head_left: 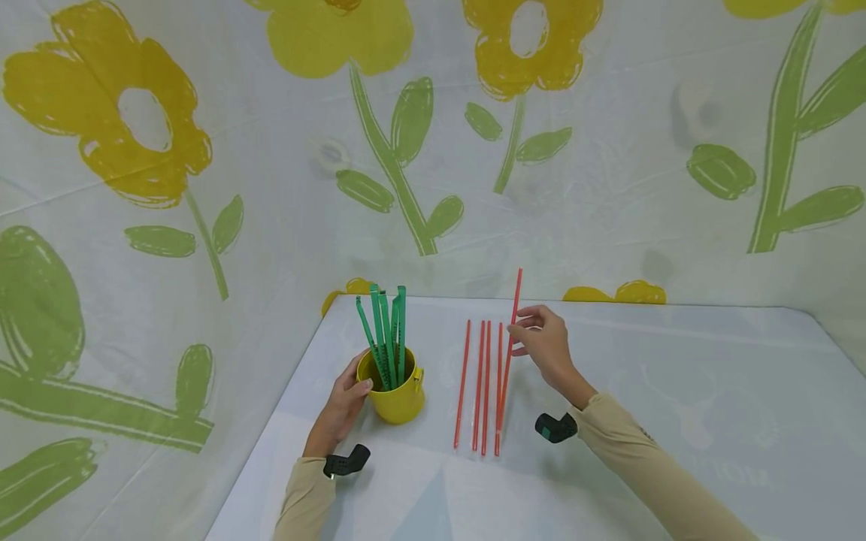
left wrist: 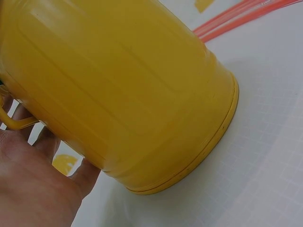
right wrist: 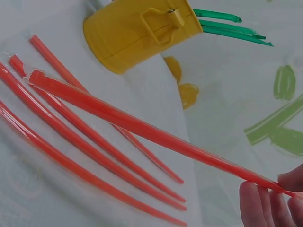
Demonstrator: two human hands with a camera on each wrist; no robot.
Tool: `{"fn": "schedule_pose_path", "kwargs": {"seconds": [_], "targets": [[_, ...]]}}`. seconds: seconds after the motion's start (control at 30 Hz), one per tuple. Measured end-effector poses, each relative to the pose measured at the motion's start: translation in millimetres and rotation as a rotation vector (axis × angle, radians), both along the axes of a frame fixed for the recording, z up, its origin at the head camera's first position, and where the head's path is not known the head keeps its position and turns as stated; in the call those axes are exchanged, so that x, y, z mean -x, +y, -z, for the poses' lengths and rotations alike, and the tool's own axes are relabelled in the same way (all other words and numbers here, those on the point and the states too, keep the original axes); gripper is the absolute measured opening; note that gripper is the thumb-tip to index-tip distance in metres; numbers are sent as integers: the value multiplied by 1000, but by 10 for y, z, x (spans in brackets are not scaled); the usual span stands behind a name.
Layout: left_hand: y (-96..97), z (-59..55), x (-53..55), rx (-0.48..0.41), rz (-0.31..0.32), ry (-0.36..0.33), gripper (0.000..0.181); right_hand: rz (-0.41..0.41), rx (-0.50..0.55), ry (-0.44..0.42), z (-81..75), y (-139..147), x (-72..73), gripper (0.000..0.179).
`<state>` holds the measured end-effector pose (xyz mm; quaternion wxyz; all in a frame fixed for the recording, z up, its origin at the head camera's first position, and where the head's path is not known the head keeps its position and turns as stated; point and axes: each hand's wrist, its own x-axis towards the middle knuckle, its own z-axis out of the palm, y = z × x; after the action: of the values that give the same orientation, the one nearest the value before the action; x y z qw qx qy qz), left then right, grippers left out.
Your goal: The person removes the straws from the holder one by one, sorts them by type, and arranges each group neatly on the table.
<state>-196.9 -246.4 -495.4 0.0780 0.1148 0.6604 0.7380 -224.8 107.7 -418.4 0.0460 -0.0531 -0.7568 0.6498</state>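
A surface (head_left: 629, 481) spans the lower frame. Left of centre, the left hand (head_left: 346, 406) grips a yellow cup (head_left: 401, 406); right of centre, the right hand (head_left: 546, 346) pinches a red straw (head_left: 517, 293). Four others (head_left: 485, 391) lie lower centre; green straws (head_left: 389, 338) stand cupped.

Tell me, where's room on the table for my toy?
The biggest bare patch of table lies between the right sleeve and the table's far and right edges. Another is between both sleeves, nearer the person than the red straws. It's crowded where the right hand holds one straw close to the others and around the yellow cup in the left hand.
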Motion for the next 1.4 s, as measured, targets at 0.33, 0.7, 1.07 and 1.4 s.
{"fn": "schedule_pose_path", "kwargs": {"seconds": [0.33, 0.7, 1.07, 1.4], "targets": [[3, -9, -2, -10, -2, -8, 66, 1, -48, -71, 178, 52, 15, 36], [6, -15, 3, -28, 9, -17, 67, -18, -65, -89, 312, 73, -1, 34], [5, -30, 5, -34, -1, -21, 66, -27, -125, -150, 495, 86, 14, 34], [21, -44, -9, -27, -1, -19, 66, -37, -184, -174, 672, 84, 57, 31]]}}
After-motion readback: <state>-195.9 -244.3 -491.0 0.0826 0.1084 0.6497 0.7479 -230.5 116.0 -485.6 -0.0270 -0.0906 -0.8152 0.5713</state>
